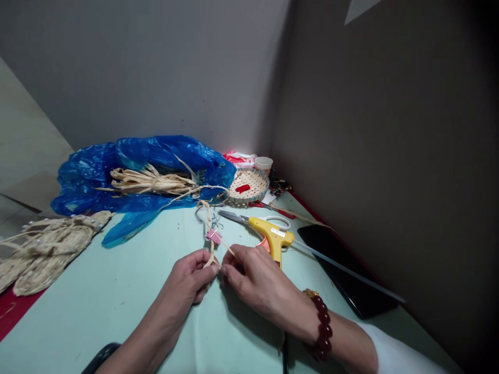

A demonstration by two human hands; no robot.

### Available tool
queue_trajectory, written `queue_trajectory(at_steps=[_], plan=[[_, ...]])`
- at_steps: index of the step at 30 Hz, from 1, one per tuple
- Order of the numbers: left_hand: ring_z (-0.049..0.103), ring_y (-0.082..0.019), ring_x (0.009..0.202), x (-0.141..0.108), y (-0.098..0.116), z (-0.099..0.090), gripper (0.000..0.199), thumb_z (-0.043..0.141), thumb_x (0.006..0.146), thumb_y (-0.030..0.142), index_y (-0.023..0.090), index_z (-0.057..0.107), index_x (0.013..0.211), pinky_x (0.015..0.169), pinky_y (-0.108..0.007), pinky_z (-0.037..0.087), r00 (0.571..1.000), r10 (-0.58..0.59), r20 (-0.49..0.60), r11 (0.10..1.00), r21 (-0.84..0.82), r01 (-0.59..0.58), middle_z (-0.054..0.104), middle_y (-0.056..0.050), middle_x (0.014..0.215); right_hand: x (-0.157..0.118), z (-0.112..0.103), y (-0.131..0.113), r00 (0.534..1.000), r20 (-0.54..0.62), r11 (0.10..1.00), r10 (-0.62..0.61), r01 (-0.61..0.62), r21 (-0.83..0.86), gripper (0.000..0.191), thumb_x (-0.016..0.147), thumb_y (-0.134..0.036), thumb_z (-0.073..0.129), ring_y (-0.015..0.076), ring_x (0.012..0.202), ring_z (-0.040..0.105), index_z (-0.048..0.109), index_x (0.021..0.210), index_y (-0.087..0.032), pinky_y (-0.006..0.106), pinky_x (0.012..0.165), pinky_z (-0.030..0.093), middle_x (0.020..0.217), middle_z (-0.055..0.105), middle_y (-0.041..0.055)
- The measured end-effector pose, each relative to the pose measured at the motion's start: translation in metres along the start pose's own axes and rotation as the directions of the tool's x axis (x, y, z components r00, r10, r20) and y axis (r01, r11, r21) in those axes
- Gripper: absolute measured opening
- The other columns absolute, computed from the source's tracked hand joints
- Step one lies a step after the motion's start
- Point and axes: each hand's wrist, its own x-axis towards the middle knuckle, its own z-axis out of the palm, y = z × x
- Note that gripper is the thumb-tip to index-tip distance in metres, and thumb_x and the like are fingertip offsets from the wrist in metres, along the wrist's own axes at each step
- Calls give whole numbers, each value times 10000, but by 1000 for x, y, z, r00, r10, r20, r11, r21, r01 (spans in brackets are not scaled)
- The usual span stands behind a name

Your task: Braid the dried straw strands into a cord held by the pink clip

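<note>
Pinched in my left hand (195, 275) is a braided straw cord (211, 253), its lower part mostly hidden by the fingers. My right hand (249, 270), close beside it, pinches a thin loose strand (228, 248) that runs off the cord. A pink binder clip (214, 236) grips the cord just above my fingertips. Beyond the clip the cord bends into a loop (203, 203) on the tabletop. A yellow glue gun (273, 234) lies right behind my right hand, with a long glue stick (351, 271) out of its back.
Scissors (234, 216) lie partly under the glue gun, beside a black phone-like slab (346, 270). A blue plastic bag (89, 171) holds a straw bundle (152, 182). Behind are a woven basket (257, 187) and paper cup (264, 164). Woven straw slippers (58, 249) lie left; walls close the back and right.
</note>
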Motion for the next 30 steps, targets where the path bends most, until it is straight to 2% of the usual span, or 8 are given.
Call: queue_trajectory(at_steps=[4,8,13,17,22,27,30], plan=[[181,-38,436,-1,4,1,163,598,752,290,159,515,702,420,-214,88,1000,-2,29,1000,5,2,440,72,539,5,-3,3,996,77,994,47,-54,95,197,872,-190,455,103,594,508,604,745,-167,208,543,329,634,588,-12],[158,-41,446,-2,7,0,172,613,757,287,160,507,708,416,-207,89,998,-12,57,1000,-21,14,377,95,529,6,-5,1,993,98,989,69,-81,122,160,820,-157,469,86,553,480,610,748,-169,194,508,311,610,558,-27],[176,-43,454,-1,3,-5,272,617,775,402,162,504,716,422,-209,91,997,-25,70,999,-18,26,369,88,562,3,-2,2,999,29,997,40,-41,57,96,805,-195,486,99,576,494,571,761,-185,206,512,309,639,583,-26],[196,-47,454,1,0,-5,249,612,774,377,162,510,703,424,-209,109,999,-7,49,999,40,5,367,86,552,3,-1,6,1000,-2,999,27,-27,21,117,821,-197,472,106,576,495,562,746,-186,218,517,309,629,588,-20],[192,-54,468,1,2,-4,203,612,759,329,168,505,697,431,-212,112,999,-16,45,1000,26,15,348,90,550,3,-5,3,999,25,998,44,-45,40,143,813,-179,459,109,572,495,579,736,-179,219,513,306,620,592,-14],[163,-50,469,2,3,-4,200,638,714,315,167,505,695,432,-218,77,999,-47,25,999,-12,47,351,90,556,3,-13,-2,991,130,999,37,-37,2,159,762,-147,480,109,605,493,634,749,-181,210,553,322,631,604,-16],[161,-49,466,2,1,-6,219,641,728,337,164,510,698,432,-220,83,998,-34,45,999,8,34,331,94,554,3,-14,-1,993,108,998,43,-38,-43,144,763,-150,495,100,579,452,620,695,-175,213,565,319,577,557,-26]])
